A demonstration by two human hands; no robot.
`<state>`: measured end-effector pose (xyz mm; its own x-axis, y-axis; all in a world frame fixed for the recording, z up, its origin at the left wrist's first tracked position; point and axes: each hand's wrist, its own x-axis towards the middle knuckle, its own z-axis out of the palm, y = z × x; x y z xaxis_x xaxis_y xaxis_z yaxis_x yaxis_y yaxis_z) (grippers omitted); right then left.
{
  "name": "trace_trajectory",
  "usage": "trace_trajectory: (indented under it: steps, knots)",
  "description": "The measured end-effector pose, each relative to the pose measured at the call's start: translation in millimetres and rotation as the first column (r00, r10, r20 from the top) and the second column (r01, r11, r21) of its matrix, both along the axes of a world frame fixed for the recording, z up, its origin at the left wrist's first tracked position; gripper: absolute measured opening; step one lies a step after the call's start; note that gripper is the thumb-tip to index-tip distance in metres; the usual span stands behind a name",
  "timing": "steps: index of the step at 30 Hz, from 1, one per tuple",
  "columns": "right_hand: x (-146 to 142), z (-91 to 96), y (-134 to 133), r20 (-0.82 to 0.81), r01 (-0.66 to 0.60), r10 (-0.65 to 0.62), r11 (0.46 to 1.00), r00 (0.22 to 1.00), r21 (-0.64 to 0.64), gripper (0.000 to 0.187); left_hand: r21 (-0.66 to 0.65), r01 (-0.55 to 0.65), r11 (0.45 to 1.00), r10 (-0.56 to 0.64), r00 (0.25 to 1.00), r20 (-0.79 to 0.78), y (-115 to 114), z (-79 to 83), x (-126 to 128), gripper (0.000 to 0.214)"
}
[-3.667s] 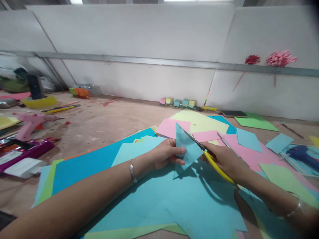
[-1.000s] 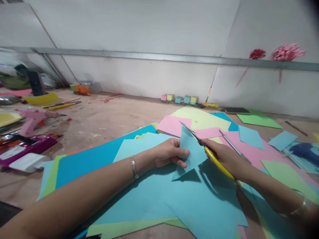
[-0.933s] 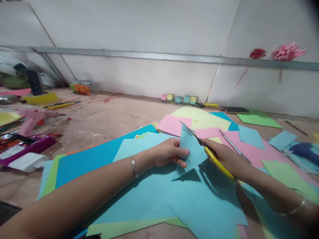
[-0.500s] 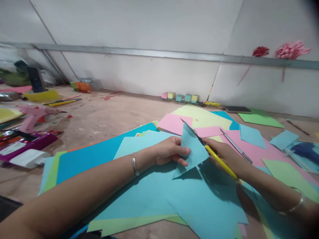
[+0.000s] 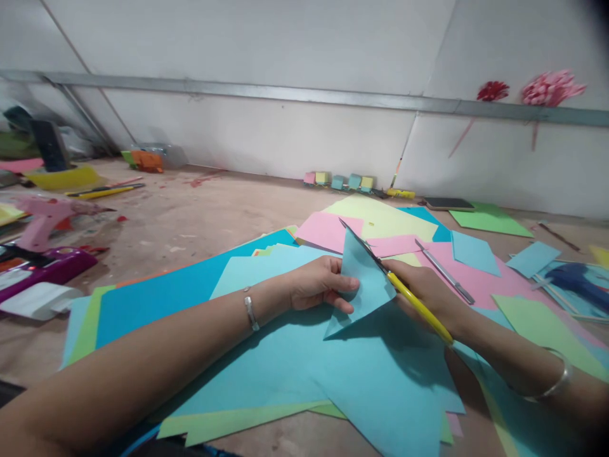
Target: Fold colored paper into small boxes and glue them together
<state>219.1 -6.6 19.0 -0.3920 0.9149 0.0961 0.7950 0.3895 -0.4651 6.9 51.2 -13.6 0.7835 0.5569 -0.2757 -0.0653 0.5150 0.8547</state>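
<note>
My left hand [image 5: 318, 287] pinches a light blue paper triangle [image 5: 364, 282], held upright just above the spread sheets. Its thumb lies across the near face. My right hand [image 5: 428, 293] grips yellow-handled scissors [image 5: 402, 285]. Their blades run up along the triangle's right edge, the tips reaching its top corner. Both hands hover over a large light blue sheet [image 5: 304, 362] lying on a darker blue sheet [image 5: 162, 304]. Each wrist carries a silver bangle.
Pink [image 5: 326, 230], pale yellow [image 5: 380, 219] and green [image 5: 490, 219] sheets lie beyond the hands. A pen-like metal tool [image 5: 445, 271] rests on the pink paper. A pink glue gun [image 5: 45, 216] and purple tool [image 5: 45, 270] sit at left. Small coloured blocks [image 5: 339, 181] line the wall.
The scissor blades have closed along the triangle's right edge. The hands stay where they were, while the view has drifted slightly.
</note>
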Motion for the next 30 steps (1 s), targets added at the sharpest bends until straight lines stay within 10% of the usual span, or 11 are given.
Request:
trace_trajectory:
  steps: [30]
  knots:
    - [2.9, -9.6, 0.3, 0.037, 0.016, -0.021, 0.993, 0.999, 0.116, 0.035, 0.026, 0.004, 1.0, -0.004, 1.0, -0.017, -0.3, 0.8, 1.3, 0.009]
